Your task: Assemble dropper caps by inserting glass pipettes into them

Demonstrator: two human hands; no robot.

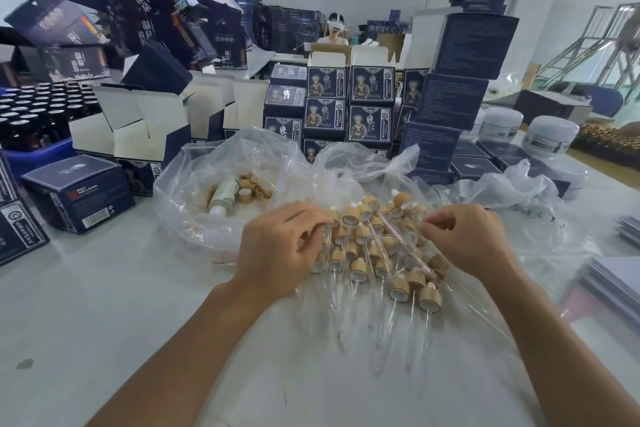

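1. Dropper caps (375, 246), tan with glass pipettes already pushed in, lie heaped on a clear plastic sheet (460, 319) near the middle of the worktop (104, 305), pipette tips pointing toward the near edge.
2. Left hand (277, 246) rests at the heap's left side, fingers curled, thumb and forefinger pinching one cap (333, 218) at its rim.
3. Right hand (467, 239) sits at the heap's right side, fingers curled and tips drawn together; whether they grip a pipette I cannot tell.
4. Behind the heap, an open plastic bag (207, 191) holds loose caps and a white bottle (225, 196).
5. Dark blue boxes (349, 104) stand stacked toward the far edge, some open-flapped at the left.
6. White jars (550, 135) stand toward the far right corner.
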